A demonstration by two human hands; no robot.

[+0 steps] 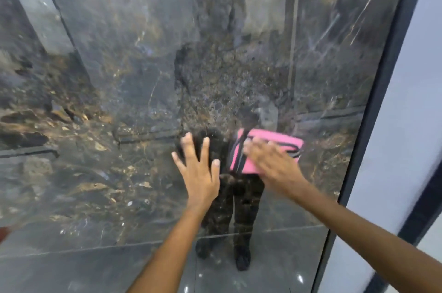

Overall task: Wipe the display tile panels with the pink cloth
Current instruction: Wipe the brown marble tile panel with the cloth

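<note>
A large glossy dark marble tile panel (124, 72) with gold veins fills the view and mirrors the room and a standing person. My right hand (270, 161) presses the folded pink cloth (275, 143) flat against the panel's lower middle; the hand is motion-blurred. The cloth has dark stripes along its edge. Just left of the cloth, my left hand (198, 168) rests flat on the panel with its fingers spread and nothing in it.
A dark frame edge (373, 125) borders the panel on the right, with a white panel (406, 113) beyond it. Glossy grey floor tiles appear as reflections low in the panel. A small red thing (3, 233) shows at the left edge.
</note>
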